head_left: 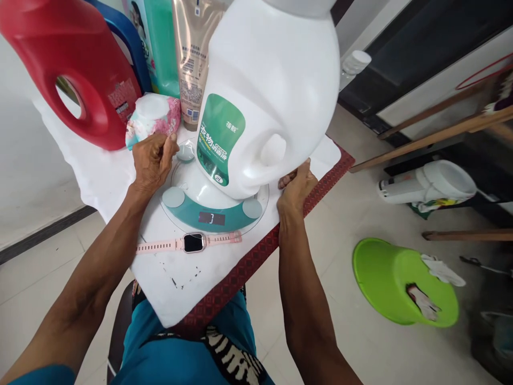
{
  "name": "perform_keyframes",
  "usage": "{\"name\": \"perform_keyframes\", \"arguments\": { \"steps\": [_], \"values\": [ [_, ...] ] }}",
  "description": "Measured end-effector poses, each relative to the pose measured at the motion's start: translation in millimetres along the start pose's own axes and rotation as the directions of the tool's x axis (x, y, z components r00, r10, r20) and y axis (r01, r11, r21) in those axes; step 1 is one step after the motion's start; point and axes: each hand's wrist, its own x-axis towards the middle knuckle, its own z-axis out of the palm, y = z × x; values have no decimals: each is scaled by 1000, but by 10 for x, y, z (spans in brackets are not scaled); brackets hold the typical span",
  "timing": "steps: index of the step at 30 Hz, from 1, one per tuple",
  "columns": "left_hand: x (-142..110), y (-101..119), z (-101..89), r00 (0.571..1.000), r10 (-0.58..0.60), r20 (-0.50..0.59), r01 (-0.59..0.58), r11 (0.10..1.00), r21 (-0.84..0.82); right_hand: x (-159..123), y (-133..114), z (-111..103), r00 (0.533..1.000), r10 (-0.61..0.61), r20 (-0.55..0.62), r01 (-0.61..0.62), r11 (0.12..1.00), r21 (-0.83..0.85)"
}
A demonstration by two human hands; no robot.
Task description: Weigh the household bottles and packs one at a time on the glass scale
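Observation:
A large white laundry liquid jug (248, 107) with a green label stands on a round bathroom-style scale (188, 214) with a teal front band and a small lit display. My left hand (154, 160) rests to the left of the scale, fingers curled in, close to a floral packet of wipes (154, 115). On the right, my right hand (298, 184) lies near the table edge beside the scale, its fingers curled and partly turned from view. Neither hand touches the jug visibly. A pink-strapped smartwatch (194, 243) lies flat in front of the scale.
A red detergent jug (80, 64), a green bottle (162, 48) and a rose-gold tube (192, 64) stand behind on the white-covered table (172, 289). On the floor at right are a green upturned tub (377, 283) with gloves and a white bucket (449, 182).

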Motion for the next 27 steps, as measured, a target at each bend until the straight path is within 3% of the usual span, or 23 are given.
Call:
{"name": "perform_keyframes", "arguments": {
  "steps": [5, 11, 14, 18, 21, 25, 27],
  "values": [
    [-1, 24, -8, 999, -46, 10, 45, 999, 18, -54, -35, 4, 1000, 6, -12, -6, 1000, -13],
    [19, 39, 15, 998, 48, -30, -48, 999, 6, 1, 29, 10, 999, 39, -38, -39, 999, -18],
    [15, 184, -25, 997, 44, -64, -46, 998, -37, 2, 48, 27, 999, 7, -43, -8, 1000, -27],
    [-19, 752, -180, 976, 165, -143, -170, 985, -24, -4, 50, 43, 999, -27, -31, 24, 997, -75],
    [-83, 1328, -248, 968, 246, -44, -250, 962, -114, 6, 47, 52, 999, -9, -38, 5, 995, -97],
    [-191, 1946, -86, 973, 136, 184, -91, 967, -236, 10, 27, 56, 999, 5, -37, -10, 993, -117],
    [-225, 2143, 81, 977, 37, 212, 36, 944, -328, 5, 9, 56, 1000, -6, -22, 3, 993, -118]
  ]
}}
